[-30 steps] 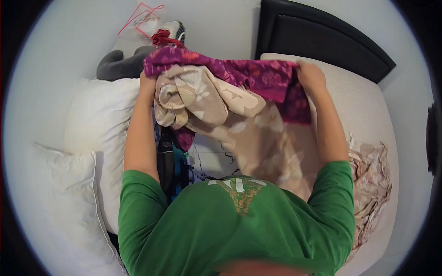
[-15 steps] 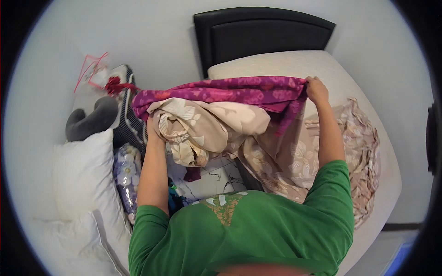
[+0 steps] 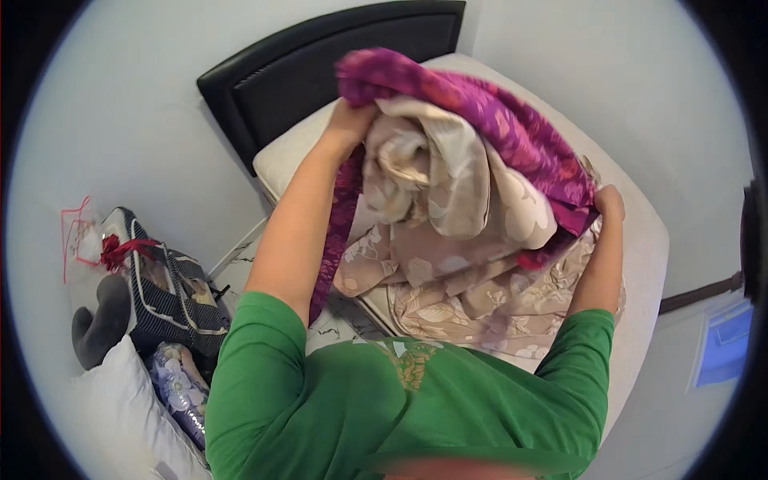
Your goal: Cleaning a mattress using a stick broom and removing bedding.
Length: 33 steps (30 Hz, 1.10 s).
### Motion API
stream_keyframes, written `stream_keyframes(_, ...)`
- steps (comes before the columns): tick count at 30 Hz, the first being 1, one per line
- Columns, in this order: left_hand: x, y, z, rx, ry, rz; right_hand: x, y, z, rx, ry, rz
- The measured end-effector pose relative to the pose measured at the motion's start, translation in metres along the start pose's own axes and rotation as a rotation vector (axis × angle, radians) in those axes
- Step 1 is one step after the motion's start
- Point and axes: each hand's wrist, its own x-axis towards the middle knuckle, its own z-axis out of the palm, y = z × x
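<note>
My left hand (image 3: 353,126) is closed on one end of a purple floral bedsheet (image 3: 500,120), its fingers partly hidden by the cloth. My right hand (image 3: 610,203) grips the sheet's other end, out to the right. Between my arms a bunched beige sheet with white leaves (image 3: 456,172) hangs against the purple one, and its folds are blurred. Below them, more crumpled beige leaf-patterned fabric (image 3: 448,316) lies on the cream mattress (image 3: 644,248). One purple strip trails down beside my left forearm.
A black headboard (image 3: 320,68) stands against the wall behind the mattress. To the left are a dark patterned bag (image 3: 180,292), a grey neck pillow (image 3: 104,320), a white pillow (image 3: 124,408) and a plastic-wrapped floral bundle (image 3: 178,388). Marbled floor tiles (image 3: 240,256) show between.
My view has turned to the right. Both hands have carried the purple and beige sheets from the bedside gap to above the mattress, my left hand rising higher.
</note>
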Motion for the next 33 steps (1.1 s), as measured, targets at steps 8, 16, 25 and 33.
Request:
stream_keyframes(8, 0.034, -0.119, 0.01, 0.928, -0.105, -0.012, 0.002, -0.028, -0.026, -0.044, 0.059, -0.177)
stream_keyframes(16, 0.066, -0.071, -0.016, -0.501, 0.277, 0.05, 0.001, -0.126, 0.0, 0.849, 0.131, -0.689)
stream_keyframes(25, 0.019, -0.143, -0.003, 0.375, 0.008, -0.01, -0.128, -0.237, 0.107, 0.987, -0.115, -0.982)
stream_keyframes(33, -0.041, -0.233, -0.108, -0.009, 0.325, -0.491, -0.145, -0.214, 0.295, 0.625, -0.536, -0.228)
